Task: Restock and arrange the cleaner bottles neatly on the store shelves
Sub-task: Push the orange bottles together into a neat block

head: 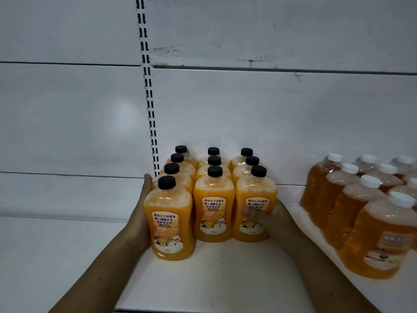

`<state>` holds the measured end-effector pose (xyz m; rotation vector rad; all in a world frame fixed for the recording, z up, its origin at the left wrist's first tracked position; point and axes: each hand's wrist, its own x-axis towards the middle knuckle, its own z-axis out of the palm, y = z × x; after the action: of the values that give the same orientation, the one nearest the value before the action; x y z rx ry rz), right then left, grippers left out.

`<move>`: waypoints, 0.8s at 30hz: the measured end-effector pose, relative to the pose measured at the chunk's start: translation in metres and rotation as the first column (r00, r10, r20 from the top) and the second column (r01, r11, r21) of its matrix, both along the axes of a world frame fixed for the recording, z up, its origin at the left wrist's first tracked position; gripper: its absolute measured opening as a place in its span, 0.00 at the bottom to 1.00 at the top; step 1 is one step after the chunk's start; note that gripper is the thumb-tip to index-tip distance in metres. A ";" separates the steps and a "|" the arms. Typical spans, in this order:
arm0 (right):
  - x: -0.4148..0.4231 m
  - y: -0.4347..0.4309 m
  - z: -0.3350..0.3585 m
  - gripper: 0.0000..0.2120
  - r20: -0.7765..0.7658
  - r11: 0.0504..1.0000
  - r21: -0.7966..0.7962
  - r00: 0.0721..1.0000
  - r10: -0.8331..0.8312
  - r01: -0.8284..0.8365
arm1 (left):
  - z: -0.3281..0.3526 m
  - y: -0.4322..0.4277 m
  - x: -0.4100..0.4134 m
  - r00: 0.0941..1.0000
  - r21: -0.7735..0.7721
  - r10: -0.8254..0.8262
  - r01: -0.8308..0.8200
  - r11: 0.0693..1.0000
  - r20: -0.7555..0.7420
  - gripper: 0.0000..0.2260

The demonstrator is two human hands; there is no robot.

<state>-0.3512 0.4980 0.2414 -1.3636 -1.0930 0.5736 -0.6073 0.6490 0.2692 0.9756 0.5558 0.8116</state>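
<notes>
Ten black-capped bottles stand on the shelf. The left hand presses flat against the left row; the right hand grips the front right bottle.

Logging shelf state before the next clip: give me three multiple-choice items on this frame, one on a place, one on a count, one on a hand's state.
1. Where do the white-capped bottles stand relative to the black-capped bottles?
A) to their left B) to their right C) on a shelf above
2. How many black caps show?
A) six B) ten C) fourteen
3. What is the left hand doing?
A) lying flat against the left column B) lifting a bottle by its cap C) hanging clear of the bottles

Answers: 1 B, they stand at the frame's right edge; 2 B, columns of four, three and three; 3 A, straight fingers lie along that column's side.
</notes>
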 end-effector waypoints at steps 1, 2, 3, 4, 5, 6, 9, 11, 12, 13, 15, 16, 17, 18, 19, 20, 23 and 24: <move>0.001 0.000 -0.001 0.51 0.020 1.000 -0.009 1.000 0.001 -0.001 | 0.000 0.000 0.000 1.000 -0.003 -0.003 0.003 1.000 0.008 0.29; 0.003 0.000 -0.002 0.49 0.046 1.000 -0.026 0.999 0.002 -0.001 | 0.000 0.000 0.001 1.000 0.002 -0.009 0.009 1.000 0.011 0.29; 0.005 0.000 -0.003 0.46 0.072 0.999 -0.041 0.997 0.003 0.000 | -0.001 0.000 0.001 1.000 0.011 -0.021 0.021 1.000 0.000 0.30; 0.006 -0.001 -0.003 0.43 0.089 0.999 -0.051 0.996 0.002 0.002 | 0.000 -0.001 0.001 0.999 0.027 -0.029 0.030 0.999 -0.012 0.30; 0.008 -0.002 -0.004 0.40 0.104 0.999 -0.054 0.995 0.001 0.004 | -0.001 -0.001 -0.001 0.999 0.048 -0.038 0.039 0.998 -0.024 0.31; 0.009 -0.002 -0.005 0.39 0.117 0.999 -0.052 0.993 0.006 0.000 | 0.000 -0.003 -0.003 0.998 0.068 -0.049 0.051 0.996 -0.026 0.33; 0.013 -0.003 -0.008 0.45 0.160 0.998 -0.054 0.987 0.025 -0.017 | -0.004 0.000 -0.018 0.998 0.204 -0.058 0.061 0.977 -0.020 0.48; 0.013 -0.005 -0.010 0.50 0.176 0.997 -0.077 0.984 0.033 -0.020 | -0.005 -0.001 -0.030 0.995 0.379 -0.034 0.066 0.923 -0.090 0.53; 0.014 -0.006 -0.012 0.51 0.190 0.996 -0.087 0.981 0.034 -0.017 | -0.004 -0.004 -0.035 0.986 0.489 -0.005 0.087 0.868 -0.166 0.52; 0.015 -0.006 -0.013 0.50 0.207 0.996 -0.088 0.978 0.035 -0.017 | -0.006 -0.006 -0.038 0.970 0.583 0.009 0.139 0.801 -0.244 0.55; 0.017 -0.006 -0.015 0.48 0.219 0.996 -0.087 0.975 0.038 -0.020 | -0.014 -0.010 -0.041 0.941 0.666 0.032 0.215 0.714 -0.337 0.64; 0.017 -0.006 -0.015 0.48 0.216 0.996 -0.090 0.975 0.040 -0.021 | -0.016 -0.013 -0.042 0.938 0.671 0.029 0.225 0.706 -0.345 0.66; 0.018 -0.005 -0.016 0.48 0.215 0.995 -0.096 0.976 0.041 -0.021 | -0.018 -0.016 -0.042 0.942 0.677 0.027 0.221 0.702 -0.335 0.66; 0.018 -0.005 -0.016 0.50 0.213 0.995 -0.100 0.976 0.043 -0.021 | -0.018 -0.017 -0.042 0.947 0.682 0.027 0.210 0.701 -0.319 0.65; 0.018 -0.004 -0.017 0.52 0.210 0.994 -0.102 0.977 0.046 -0.024 | -0.019 -0.018 -0.042 0.950 0.680 0.028 0.201 0.705 -0.310 0.64; 0.017 -0.004 -0.017 0.53 0.207 0.994 -0.103 0.977 0.045 -0.024 | -0.020 -0.018 -0.042 0.950 0.678 0.036 0.194 0.709 -0.309 0.63; 0.019 -0.004 -0.019 0.54 0.198 0.996 -0.085 0.980 0.034 -0.017 | -0.021 -0.019 -0.042 0.946 0.657 0.066 0.168 0.735 -0.316 0.60; 0.019 -0.005 -0.019 0.54 0.196 0.997 -0.081 0.980 0.035 -0.019 | -0.022 -0.019 -0.042 0.946 0.651 0.069 0.163 0.741 -0.316 0.59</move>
<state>-0.3323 0.4935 0.2223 -1.5009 -1.2616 0.5134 -0.6498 0.6298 0.2473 1.8187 0.5152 0.8247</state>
